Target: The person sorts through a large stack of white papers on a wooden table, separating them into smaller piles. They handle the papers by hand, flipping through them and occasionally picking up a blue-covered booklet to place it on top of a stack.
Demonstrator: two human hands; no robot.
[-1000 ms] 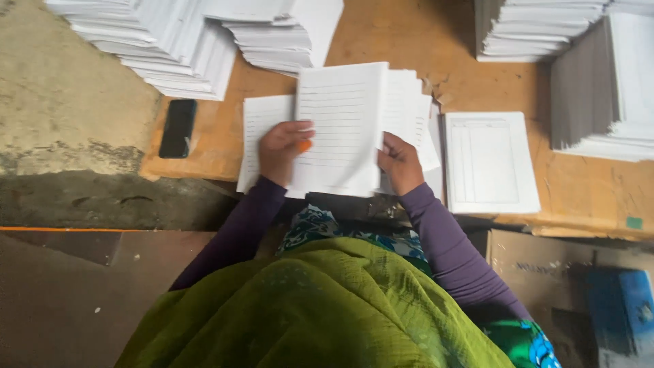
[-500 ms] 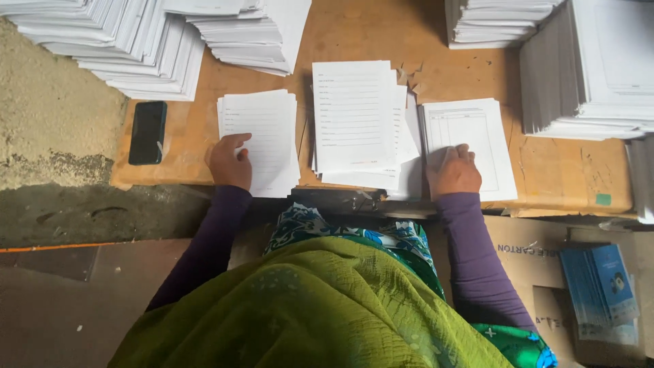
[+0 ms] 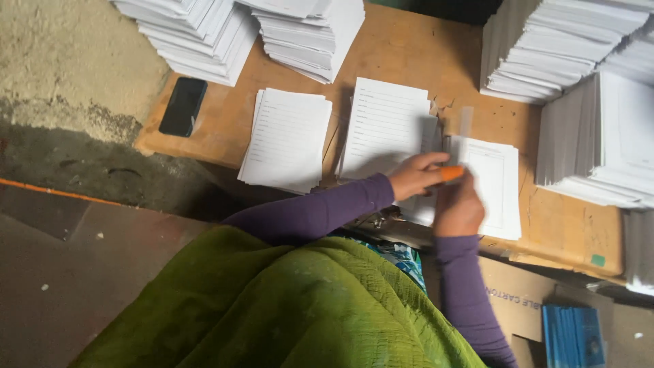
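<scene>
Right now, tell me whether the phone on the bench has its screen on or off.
Off, as far as shows. The phone lies flat near the corner of the wooden bench, its upturned face uniformly black with no lit area.

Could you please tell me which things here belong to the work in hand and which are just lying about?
In use:
left hand
right hand
right sheet pile
middle sheet pile
left sheet pile

Lying about:
phone
tall paper stacks
blue booklets
carton

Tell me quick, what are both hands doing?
Left hand: reaching across, an orange finger cover on one fingertip, at the right paper stack.
Right hand: at the same stack; grip cannot be told.
</scene>
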